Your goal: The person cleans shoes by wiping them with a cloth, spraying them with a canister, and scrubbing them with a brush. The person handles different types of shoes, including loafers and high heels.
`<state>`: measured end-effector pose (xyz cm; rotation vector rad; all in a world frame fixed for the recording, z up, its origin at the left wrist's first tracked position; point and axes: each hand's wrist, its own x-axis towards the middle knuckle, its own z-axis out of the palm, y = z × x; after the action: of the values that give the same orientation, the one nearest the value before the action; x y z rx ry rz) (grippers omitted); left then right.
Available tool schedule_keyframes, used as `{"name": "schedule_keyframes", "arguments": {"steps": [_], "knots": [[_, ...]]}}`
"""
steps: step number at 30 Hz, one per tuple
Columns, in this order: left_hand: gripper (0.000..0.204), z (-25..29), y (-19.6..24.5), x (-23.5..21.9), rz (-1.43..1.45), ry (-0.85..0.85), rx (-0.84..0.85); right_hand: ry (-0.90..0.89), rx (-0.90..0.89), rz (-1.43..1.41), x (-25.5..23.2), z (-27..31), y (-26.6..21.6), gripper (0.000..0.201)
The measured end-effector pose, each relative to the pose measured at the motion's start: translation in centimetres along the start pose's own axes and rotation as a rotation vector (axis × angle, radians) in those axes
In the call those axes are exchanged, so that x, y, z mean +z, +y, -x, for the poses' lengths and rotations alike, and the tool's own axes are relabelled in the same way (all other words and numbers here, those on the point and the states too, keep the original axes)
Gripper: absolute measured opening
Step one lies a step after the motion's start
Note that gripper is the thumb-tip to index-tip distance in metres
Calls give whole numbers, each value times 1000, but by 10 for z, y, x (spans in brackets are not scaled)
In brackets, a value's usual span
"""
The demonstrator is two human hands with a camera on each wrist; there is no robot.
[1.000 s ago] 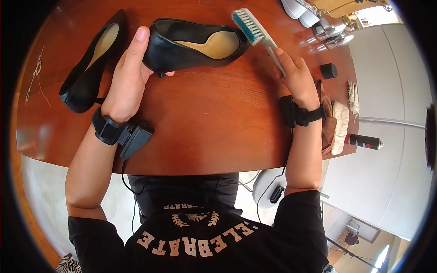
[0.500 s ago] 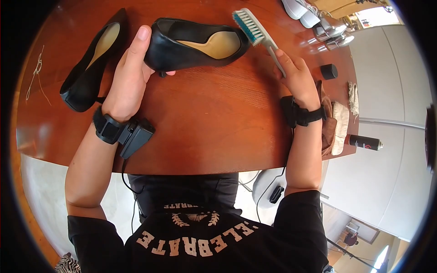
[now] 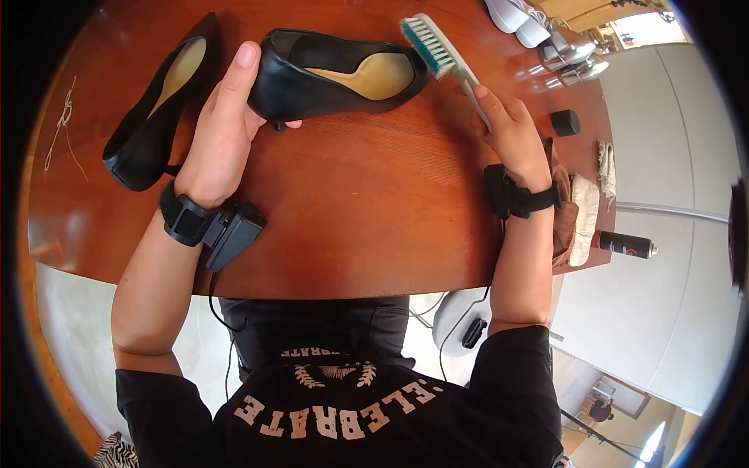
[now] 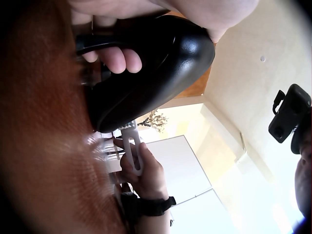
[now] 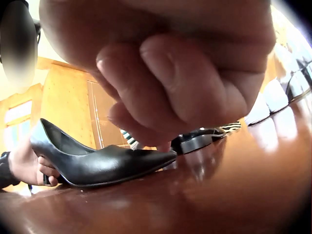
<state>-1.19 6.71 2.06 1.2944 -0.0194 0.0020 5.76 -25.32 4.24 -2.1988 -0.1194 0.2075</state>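
My left hand (image 3: 221, 136) grips a black high-heeled pump (image 3: 312, 95) at its heel end, thumb along the back and fingertips showing below. The toe points right, and the tan insole faces up in the head view. In the left wrist view, fingers curl beside the slim heel (image 4: 100, 43). My right hand (image 3: 511, 132) holds a pale-handled brush (image 3: 452, 66) with teal and white bristles, its head right by the pump's toe. A second black pump (image 3: 152, 125) rests on the table left of my left hand.
On the reddish wooden table (image 3: 351, 226), white shoes (image 3: 519, 23) and shiny metallic shoes (image 3: 573, 62) stand at the back right. A black cap-like cylinder (image 3: 565, 122), a brown cloth (image 3: 563, 222) and a spray can (image 3: 626, 244) lie along the right side. Thin string (image 3: 64, 125) lies far left.
The brush and my right hand have shifted very slightly to the right. My left hand and the pump have hardly moved.
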Motion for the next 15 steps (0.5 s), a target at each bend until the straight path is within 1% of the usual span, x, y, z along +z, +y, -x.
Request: {"name": "schedule_keyframes", "arguments": {"steps": [2, 5, 8, 11, 15], "knots": [[62, 1, 1, 3, 0, 34, -6, -30, -15, 27, -1, 3, -4, 50], [63, 0, 1, 1, -7, 10, -1, 46, 23, 42, 1, 2, -5, 50], [63, 0, 0, 0, 3, 5, -1, -32, 13, 39, -2, 4, -7, 50], [63, -1, -2, -2, -7, 0, 1, 21, 20, 66, -1, 2, -2, 50], [63, 0, 0, -1, 8, -34, -12, 6, 14, 123, 1, 6, -8, 50]]}}
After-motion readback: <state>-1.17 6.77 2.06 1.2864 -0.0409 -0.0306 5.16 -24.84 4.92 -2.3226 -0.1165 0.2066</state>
